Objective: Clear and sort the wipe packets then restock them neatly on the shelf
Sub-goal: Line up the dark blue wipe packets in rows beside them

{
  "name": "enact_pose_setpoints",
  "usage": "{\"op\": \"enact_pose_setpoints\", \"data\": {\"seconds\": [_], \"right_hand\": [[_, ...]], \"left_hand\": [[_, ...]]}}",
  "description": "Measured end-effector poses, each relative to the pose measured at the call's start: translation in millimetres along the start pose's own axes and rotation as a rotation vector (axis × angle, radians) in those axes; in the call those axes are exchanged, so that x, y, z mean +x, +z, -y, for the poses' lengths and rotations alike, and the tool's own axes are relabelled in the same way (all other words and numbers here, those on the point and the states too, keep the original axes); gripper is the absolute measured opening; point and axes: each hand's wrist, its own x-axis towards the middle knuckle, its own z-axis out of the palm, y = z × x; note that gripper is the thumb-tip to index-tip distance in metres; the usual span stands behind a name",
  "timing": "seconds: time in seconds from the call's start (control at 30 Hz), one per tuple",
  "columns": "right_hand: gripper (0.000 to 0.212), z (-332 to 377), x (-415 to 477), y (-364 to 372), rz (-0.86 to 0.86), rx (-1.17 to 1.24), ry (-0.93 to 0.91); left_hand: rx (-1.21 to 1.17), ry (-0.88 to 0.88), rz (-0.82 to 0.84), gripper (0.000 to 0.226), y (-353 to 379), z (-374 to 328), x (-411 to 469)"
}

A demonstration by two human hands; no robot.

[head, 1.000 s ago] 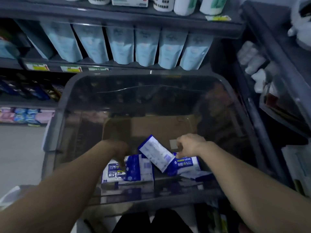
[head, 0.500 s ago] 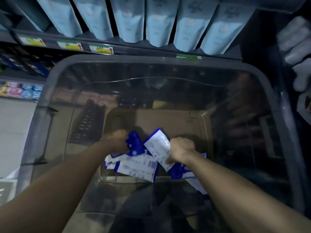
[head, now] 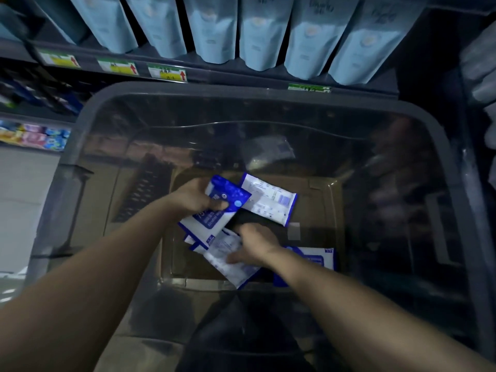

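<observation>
Both arms reach down into a large clear plastic bin [head: 88, 108] with a grey rim. My left hand [head: 197, 198] grips a stack of blue-and-white wipe packets [head: 228, 193], blue face up, lifted off the bin floor. A white-backed packet [head: 269, 202] lies just right of that stack. My right hand [head: 255, 244] pinches another white-backed packet [head: 228, 257] near the bin's front wall. One more blue-and-white packet [head: 318, 257] lies flat under my right forearm.
Pale blue pouches [head: 257, 30] hang in a row on the shelf above the bin, over yellow-green price tags [head: 167, 72]. Colourful small packs [head: 35, 135] fill a lower shelf at far left. Brown cardboard [head: 319, 205] shows through the bin floor.
My left hand has lifted its packets higher and to the right. My right hand has moved down toward the front wall and taken hold of a white-backed packet. The view has moved closer.
</observation>
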Motion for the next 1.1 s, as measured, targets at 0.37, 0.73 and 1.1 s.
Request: {"op": "enact_pose_setpoints", "data": {"seconds": [0.37,0.73,1.1], "right_hand": [[0.039,-37.6,-10.5,-15.4,-0.212,-0.384,-0.264],[0.061,-69.1,4.0,-35.9,-0.481,-0.216,-0.018],[0.055,-61.4,12.3,-38.7,-0.379,-0.182,0.067]], "left_hand": [[0.013,-0.005,-0.174,0.007,-23.2,-15.4,9.0],[0.997,0.315,0.052,0.064,10.9,5.0,33.5],[1.218,0.127,-0.032,0.07,3.0,29.1,29.8]]}}
